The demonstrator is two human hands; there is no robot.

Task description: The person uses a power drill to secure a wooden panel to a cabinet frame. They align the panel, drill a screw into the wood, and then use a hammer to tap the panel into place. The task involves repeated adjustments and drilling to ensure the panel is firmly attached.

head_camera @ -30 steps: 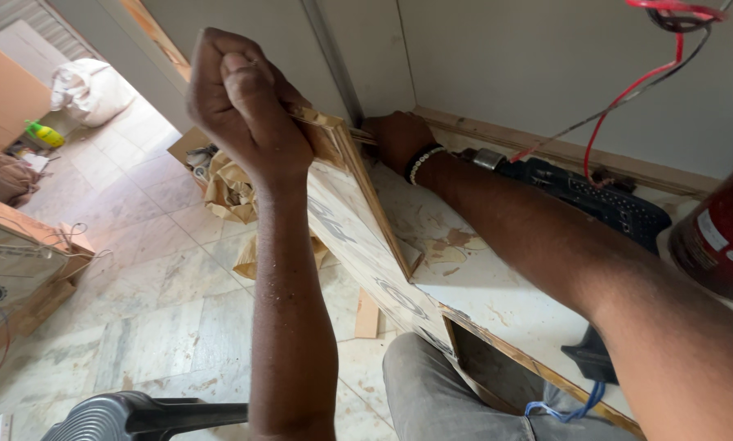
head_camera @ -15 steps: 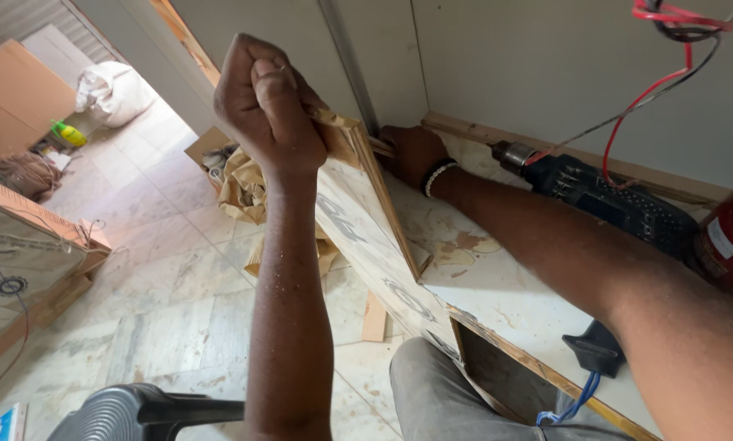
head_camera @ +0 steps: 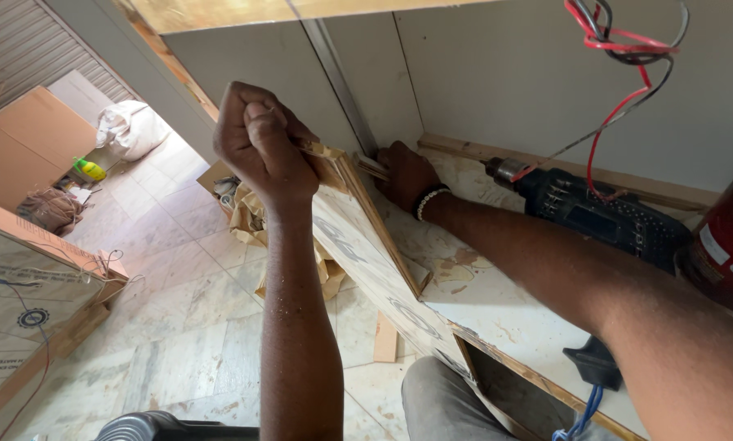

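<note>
My left hand [head_camera: 260, 143] is a closed fist around a small tool whose tip presses on the top corner of a plywood panel [head_camera: 366, 245] that stands on edge along a counter. My right hand [head_camera: 403, 173] reaches past the panel to the corner where it meets the grey wall, fingers closed on a thin wooden strip [head_camera: 370, 166] there. What the strip is fixed to is hidden by the panel.
A dark power drill [head_camera: 595, 214] lies on the white counter [head_camera: 497, 310] behind my right arm, with red and black wires [head_camera: 619, 73] hanging above it. A red cylinder [head_camera: 726, 245] stands at the right edge. Cardboard sheets [head_camera: 24, 286] and paper scraps lie on the marble floor.
My head has moved closer and the view has shifted right. My right hand has slid a little further into the wall corner; my left fist stays on the panel's top corner.
</note>
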